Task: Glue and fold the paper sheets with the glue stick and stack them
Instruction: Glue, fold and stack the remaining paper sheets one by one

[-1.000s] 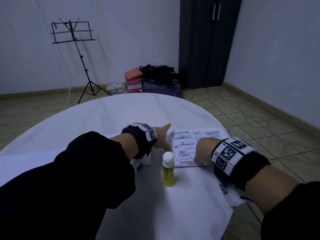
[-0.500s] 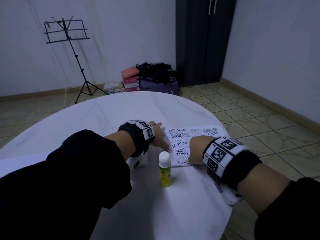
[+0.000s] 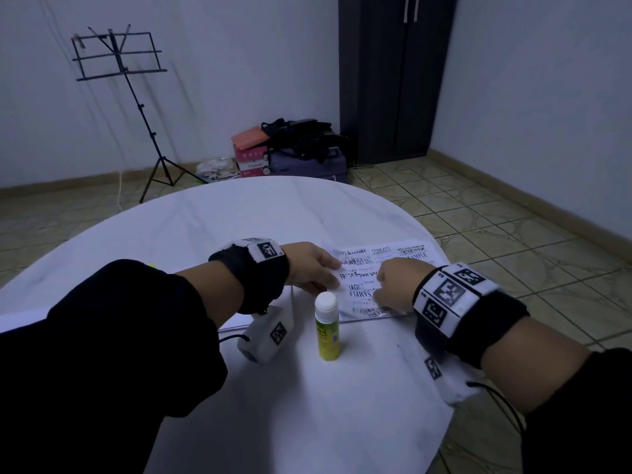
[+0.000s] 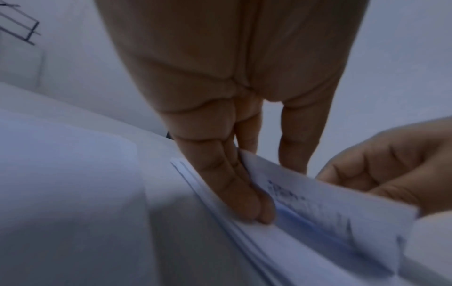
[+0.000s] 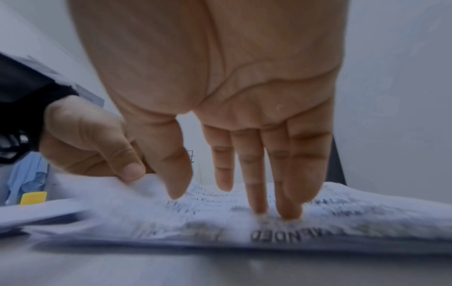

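A stack of printed paper sheets (image 3: 403, 265) lies on the right side of the round white table (image 3: 239, 227). My left hand (image 3: 326, 277) is at the stack's left edge. In the left wrist view its straight fingers (image 4: 252, 209) press the lower sheets, and the top sheet (image 4: 318, 203) lifts between them and the thumb. My right hand (image 3: 381, 289) is on the same sheet, with straight fingertips (image 5: 288, 209) pressing into the print. The glue stick (image 3: 326, 330), yellow-green with a white cap, stands upright just in front of the stack, between my wrists, and neither hand touches it.
More white sheets (image 3: 24, 319) lie at the table's left edge. The stack sits close to the table's right rim (image 3: 441, 254). Beyond the table are a music stand (image 3: 119, 63), bags and boxes (image 3: 294, 148) on the tiled floor, and a dark cupboard (image 3: 393, 77).
My left hand has drawn back from reaching past the stack to its left edge, where the top sheet now lifts. The right hand stays on the paper. The glue stick has not moved.
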`<state>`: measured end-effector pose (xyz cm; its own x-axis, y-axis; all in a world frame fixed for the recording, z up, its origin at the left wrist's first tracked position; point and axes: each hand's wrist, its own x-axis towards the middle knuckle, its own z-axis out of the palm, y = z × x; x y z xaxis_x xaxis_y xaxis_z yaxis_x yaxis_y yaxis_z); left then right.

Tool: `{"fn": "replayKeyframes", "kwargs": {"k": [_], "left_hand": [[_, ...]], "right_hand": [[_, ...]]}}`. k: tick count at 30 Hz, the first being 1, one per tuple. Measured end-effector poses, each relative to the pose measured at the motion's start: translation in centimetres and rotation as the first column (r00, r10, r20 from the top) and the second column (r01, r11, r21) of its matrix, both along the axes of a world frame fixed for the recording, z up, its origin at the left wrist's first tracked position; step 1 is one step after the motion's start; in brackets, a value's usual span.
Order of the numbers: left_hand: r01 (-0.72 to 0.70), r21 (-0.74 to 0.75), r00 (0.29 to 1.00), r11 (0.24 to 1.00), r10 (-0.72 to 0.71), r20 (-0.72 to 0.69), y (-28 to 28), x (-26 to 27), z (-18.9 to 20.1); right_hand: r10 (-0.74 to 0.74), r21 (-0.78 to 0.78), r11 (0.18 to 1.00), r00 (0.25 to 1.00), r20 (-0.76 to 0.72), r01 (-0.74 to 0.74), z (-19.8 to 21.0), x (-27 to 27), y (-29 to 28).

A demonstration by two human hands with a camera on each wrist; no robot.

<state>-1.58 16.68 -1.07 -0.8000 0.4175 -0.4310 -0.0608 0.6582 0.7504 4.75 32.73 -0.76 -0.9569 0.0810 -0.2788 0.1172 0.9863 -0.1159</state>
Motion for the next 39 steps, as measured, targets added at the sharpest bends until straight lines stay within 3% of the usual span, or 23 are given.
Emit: {"fn": "replayKeyframes", "kwargs": {"k": [4, 7, 9, 11, 15, 20, 26, 28, 35, 39], "left_hand": [[-0.119, 0.132, 0.989, 0.984, 0.106, 0.104, -0.1, -0.2, -0.2], [-0.158, 0.190, 0.979, 0.969, 0.130, 0.154, -0.1, -0.2, -0.1], [-0.180, 0.217, 0.974, 0.959, 0.143, 0.175, -0.1, -0.1, 0.0], [-0.195, 0.243, 0.969, 0.950, 0.148, 0.198, -0.2, -0.1, 0.0], [-0.231, 0.264, 0.959, 0.937, 0.173, 0.225, -0.2, -0.2, -0.3], [-0.247, 0.277, 0.951, 0.929, 0.178, 0.251, -0.5, -0.1, -0.1], [-0.302, 0.301, 0.950, 0.904, 0.258, 0.178, -2.8, -0.3, 0.8], [-0.335, 0.318, 0.942, 0.887, 0.302, 0.149, -4.3, -0.1, 1.2], [-0.432, 0.347, 0.890, 0.833, 0.455, 0.016, -12.1, 3.8, 2.0], [-0.503, 0.294, 0.833, 0.813, 0.547, -0.088, -17.3, 7.4, 1.0]], "right_hand": [[-0.011, 0.029, 0.999, 0.997, -0.082, 0.013, -0.8, 0.9, 0.6], [0.089, -0.113, 0.987, 0.969, -0.232, -0.118, -0.2, 2.0, 0.6], [0.196, -0.213, 0.946, 0.954, -0.227, -0.245, 0.4, 2.9, 0.2], [0.247, -0.244, 0.929, 0.957, -0.152, -0.279, 0.6, 3.7, -0.3], [0.322, -0.047, 0.946, 0.946, 0.043, -0.320, 0.4, 4.1, -0.6], [0.206, 0.147, 0.961, 0.963, 0.176, -0.233, 0.2, 4.2, 0.4], [0.127, 0.259, 0.944, 0.948, 0.292, -0.206, -0.1, 3.6, 1.0], [0.111, 0.275, 0.944, 0.959, 0.262, -0.184, 0.0, 3.7, 0.7], [-0.071, 0.119, 0.991, 0.997, 0.041, 0.065, 0.7, 5.2, -1.1], [-0.003, -0.169, 0.985, 0.987, 0.162, 0.031, 1.0, 5.6, -3.2]]}}
